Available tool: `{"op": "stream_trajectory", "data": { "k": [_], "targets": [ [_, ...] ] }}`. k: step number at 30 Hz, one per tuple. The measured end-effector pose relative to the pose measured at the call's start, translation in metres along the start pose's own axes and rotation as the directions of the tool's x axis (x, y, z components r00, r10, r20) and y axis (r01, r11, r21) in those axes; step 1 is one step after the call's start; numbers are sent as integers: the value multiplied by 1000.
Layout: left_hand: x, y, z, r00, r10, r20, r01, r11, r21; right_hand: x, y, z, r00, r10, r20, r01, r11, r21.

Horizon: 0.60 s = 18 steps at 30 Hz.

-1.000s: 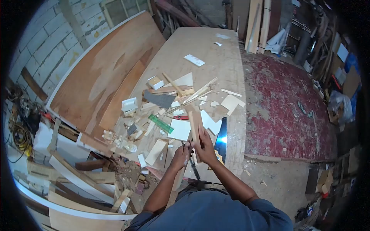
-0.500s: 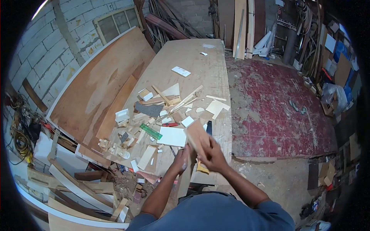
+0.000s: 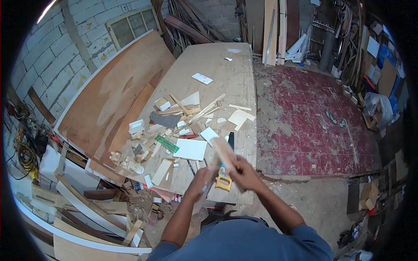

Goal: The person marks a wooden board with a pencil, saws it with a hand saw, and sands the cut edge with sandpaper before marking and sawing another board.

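My right hand (image 3: 246,175) is closed on a light wooden block (image 3: 224,151), which is tilted and blurred above the near edge of the workbench. Close by on the left, my left hand (image 3: 201,182) is wrapped round a long wooden piece (image 3: 203,199) that slants down toward my body. The two pieces meet or overlap near my fingers; whether they touch is unclear. Between my hands and partly behind the block lies a saw with a yellow handle (image 3: 223,183). A white board (image 3: 190,149) lies just beyond my left hand.
Wood offcuts (image 3: 191,114), a green ruler (image 3: 166,144) and a red tool (image 3: 188,136) lie on the workbench (image 3: 217,54). A large wooden panel (image 3: 113,87) leans along its left side. Curved wooden parts (image 3: 82,211) are at lower left. Sandals (image 3: 342,123) rest on the red floor.
The block in my right hand has turned and looks narrower. The long piece in my left hand has shifted slightly left and lower, and more of the yellow saw handle shows.
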State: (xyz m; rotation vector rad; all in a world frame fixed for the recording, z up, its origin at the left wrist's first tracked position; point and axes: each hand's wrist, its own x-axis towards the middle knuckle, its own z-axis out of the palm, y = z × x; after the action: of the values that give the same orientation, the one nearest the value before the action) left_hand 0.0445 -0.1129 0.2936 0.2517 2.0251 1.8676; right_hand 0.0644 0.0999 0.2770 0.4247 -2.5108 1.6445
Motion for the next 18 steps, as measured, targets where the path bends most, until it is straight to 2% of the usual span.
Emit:
{"op": "stream_trajectory", "data": {
  "k": [1,3,4,5,6,7,8,9,10,11,13,15,17,18],
  "targets": [
    [2,0,-2,1000,-3,2,3,1000,0,-15,-32,6,998,-2,-57,-3,995,-96],
    [8,-14,-12,991,-114,-66,129,938,322,-23,-45,0,998,-10,-58,5,995,-96],
    [11,-31,-9,998,35,59,-48,972,229,-19,-40,-6,996,73,-57,-69,995,66],
    [10,-46,-9,997,30,65,-44,972,231,-11,-29,-17,987,151,-48,-136,965,224],
    [3,-30,-1,989,84,118,-117,946,303,-4,-5,-24,994,107,-16,-102,972,210],
    [-2,-21,3,976,129,173,-186,910,370,-9,-11,-28,993,118,-17,-112,970,218],
    [1,-15,-6,942,221,255,-313,852,420,-17,-19,-31,977,199,80,-211,957,197],
    [3,-14,-16,941,220,257,-314,849,424,-19,-28,-36,948,268,171,-295,942,162],
    [8,-14,-25,950,201,240,-297,819,491,-32,-33,-35,964,217,151,-231,969,83],
    [10,-16,-29,959,179,218,-272,788,552,-37,-33,-35,965,216,152,-230,970,84],
    [-1,-2,-13,964,162,213,-258,775,577,-44,-31,-36,987,144,68,-157,956,248],
    [-11,3,7,880,357,313,-473,599,646,-34,-18,-43,977,185,108,-205,952,227],
    [0,-18,-4,880,331,341,-475,604,640,-29,-17,-46,962,251,109,-264,957,124],
    [2,-6,-8,932,208,295,-357,651,670,-37,2,-34,955,268,124,-287,942,173]
  ]
}}
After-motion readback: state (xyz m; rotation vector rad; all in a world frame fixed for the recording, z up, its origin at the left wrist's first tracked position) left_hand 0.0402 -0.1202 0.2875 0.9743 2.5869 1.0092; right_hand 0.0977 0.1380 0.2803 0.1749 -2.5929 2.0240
